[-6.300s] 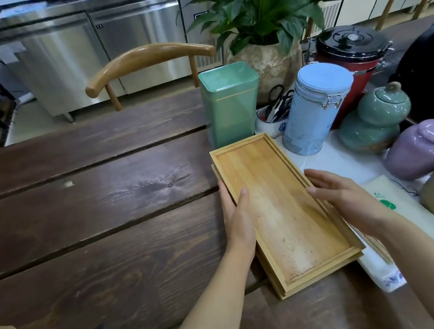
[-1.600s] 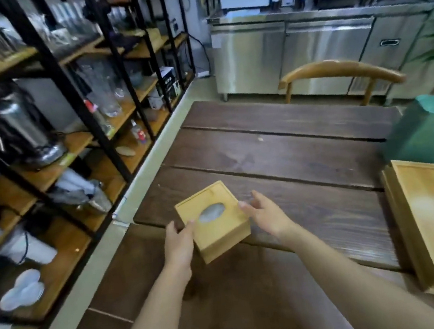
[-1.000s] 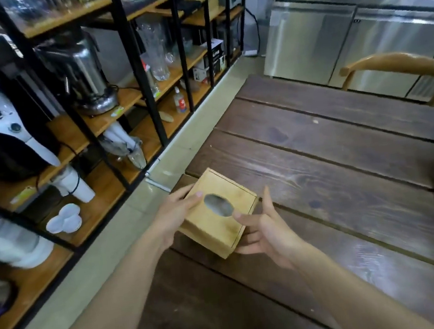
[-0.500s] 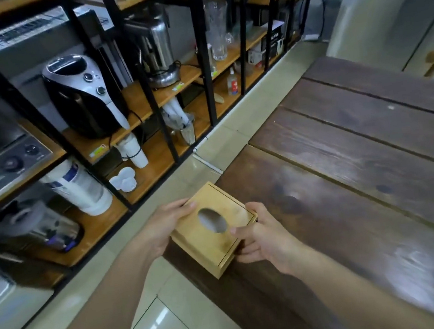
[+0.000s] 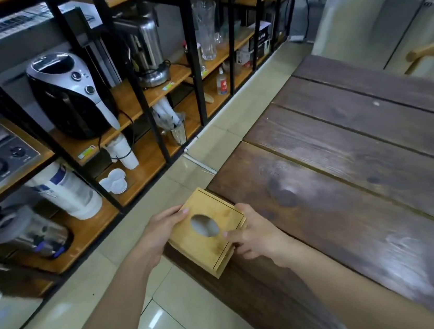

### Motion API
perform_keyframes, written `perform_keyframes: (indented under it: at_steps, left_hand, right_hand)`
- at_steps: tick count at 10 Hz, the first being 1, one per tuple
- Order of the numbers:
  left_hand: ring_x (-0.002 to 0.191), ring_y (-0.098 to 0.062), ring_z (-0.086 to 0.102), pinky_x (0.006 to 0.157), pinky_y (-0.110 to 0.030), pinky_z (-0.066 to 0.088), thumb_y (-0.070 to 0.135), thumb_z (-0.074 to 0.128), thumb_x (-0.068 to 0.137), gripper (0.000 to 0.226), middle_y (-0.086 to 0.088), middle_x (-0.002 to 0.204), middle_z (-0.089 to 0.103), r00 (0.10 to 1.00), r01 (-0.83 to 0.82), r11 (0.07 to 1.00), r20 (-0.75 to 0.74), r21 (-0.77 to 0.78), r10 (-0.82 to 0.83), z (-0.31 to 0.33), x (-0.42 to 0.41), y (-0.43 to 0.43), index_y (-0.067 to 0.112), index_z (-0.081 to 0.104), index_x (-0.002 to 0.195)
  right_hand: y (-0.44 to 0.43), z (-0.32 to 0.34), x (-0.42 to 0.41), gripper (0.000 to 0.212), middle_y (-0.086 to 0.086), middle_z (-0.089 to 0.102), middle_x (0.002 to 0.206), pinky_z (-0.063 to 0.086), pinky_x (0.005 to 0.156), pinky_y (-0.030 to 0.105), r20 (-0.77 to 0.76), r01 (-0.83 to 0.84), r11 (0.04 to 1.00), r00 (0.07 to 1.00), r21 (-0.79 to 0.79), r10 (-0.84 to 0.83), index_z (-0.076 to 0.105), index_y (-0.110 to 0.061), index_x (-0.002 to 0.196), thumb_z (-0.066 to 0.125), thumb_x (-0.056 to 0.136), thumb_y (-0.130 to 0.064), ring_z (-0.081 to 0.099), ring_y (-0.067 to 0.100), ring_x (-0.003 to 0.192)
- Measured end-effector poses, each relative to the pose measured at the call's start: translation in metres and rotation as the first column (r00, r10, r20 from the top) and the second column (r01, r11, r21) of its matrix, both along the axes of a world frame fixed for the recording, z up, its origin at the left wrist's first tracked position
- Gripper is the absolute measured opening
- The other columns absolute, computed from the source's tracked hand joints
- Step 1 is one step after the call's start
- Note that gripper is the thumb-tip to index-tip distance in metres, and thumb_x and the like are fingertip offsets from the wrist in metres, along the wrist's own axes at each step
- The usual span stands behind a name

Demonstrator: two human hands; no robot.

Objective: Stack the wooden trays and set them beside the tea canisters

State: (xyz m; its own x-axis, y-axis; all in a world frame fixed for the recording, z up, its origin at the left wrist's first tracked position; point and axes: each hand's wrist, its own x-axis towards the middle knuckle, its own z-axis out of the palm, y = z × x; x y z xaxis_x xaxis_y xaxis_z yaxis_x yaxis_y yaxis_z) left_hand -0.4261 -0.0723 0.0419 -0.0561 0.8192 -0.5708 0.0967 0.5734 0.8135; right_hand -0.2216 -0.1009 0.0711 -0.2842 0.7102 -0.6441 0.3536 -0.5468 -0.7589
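Observation:
A square bamboo tissue box [image 5: 209, 242] with an oval hole in its lid sits at the near left corner of the dark wooden table [image 5: 348, 175], partly past the edge. My left hand [image 5: 161, 232] grips its left side, fingertips on the lid. My right hand [image 5: 255, 237] holds its right side, thumb on top. The wooden trays and the tea canisters are out of view.
A black metal rack with wooden shelves [image 5: 146, 91] stands to the left across a tiled floor strip [image 5: 171, 293]. It carries a black air fryer [image 5: 68, 97], a steel appliance [image 5: 146, 47], paper cups [image 5: 124, 151] and glassware. A steel cabinet [image 5: 383, 15] and a chair back [image 5: 431, 52] are at far right.
Since the oldest frame both hands left the stacked trays and took the tissue box. The view swung left and the trays dropped out of sight. In the last half second the box barely moved.

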Motion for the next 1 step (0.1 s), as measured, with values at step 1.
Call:
perform_keyframes:
  at_steps: [1]
  left_hand:
    - [0.095,-0.014,0.058,0.073,-0.027,0.042,0.033,0.06,0.088,0.036,-0.002,0.113,0.065,0.99,0.064,0.998,-0.126,-0.022,-0.066,0.0082,0.0021,0.0049,0.016,0.062,0.119]
  right_hand:
    - [0.0038,0.0017,0.0104,0.068,0.001,0.051,0.132,0.044,0.102,0.043,0.184,-0.089,0.985,0.981,0.146,0.061,0.025,-0.026,0.139,0.061,0.083,-0.035,0.053,0.025,0.117]
